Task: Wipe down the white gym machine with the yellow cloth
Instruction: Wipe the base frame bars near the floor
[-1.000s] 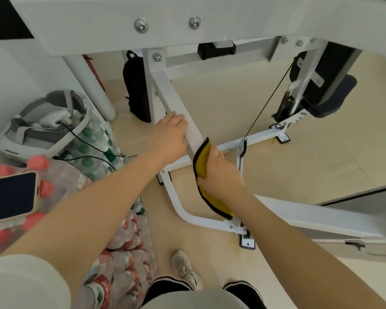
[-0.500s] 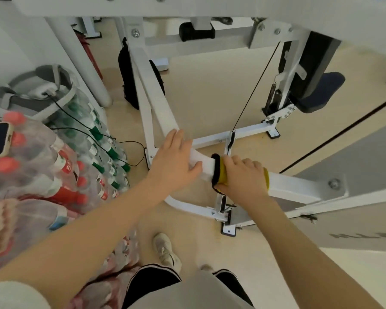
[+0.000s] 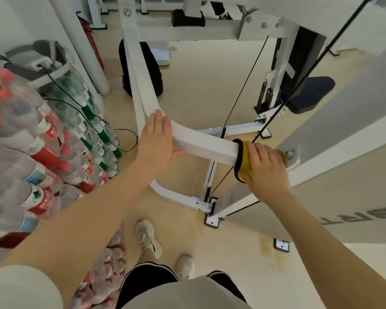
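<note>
The white gym machine's curved frame bar (image 3: 201, 144) runs from the upper left down to the right across the middle of the head view. My left hand (image 3: 155, 141) rests flat on the bar's bend, fingers straight, thumb under the edge. The yellow cloth (image 3: 243, 162), edged in black, is wrapped around the bar's right end. My right hand (image 3: 265, 168) grips the cloth around the bar, close to a bolted joint (image 3: 289, 152). Most of the cloth is hidden under that hand.
Shrink-wrapped packs of water bottles (image 3: 42, 148) are stacked at the left with a black cable (image 3: 80, 103) over them. A black cable line (image 3: 243, 85) runs diagonally behind the bar. A black bag (image 3: 152, 70) stands behind. My feet (image 3: 147, 239) are on the beige floor below.
My right hand has slid the cloth rightward along the bar to its joint end. My left hand has shifted along the bar's bend and lies flatter. The view has moved closer.
</note>
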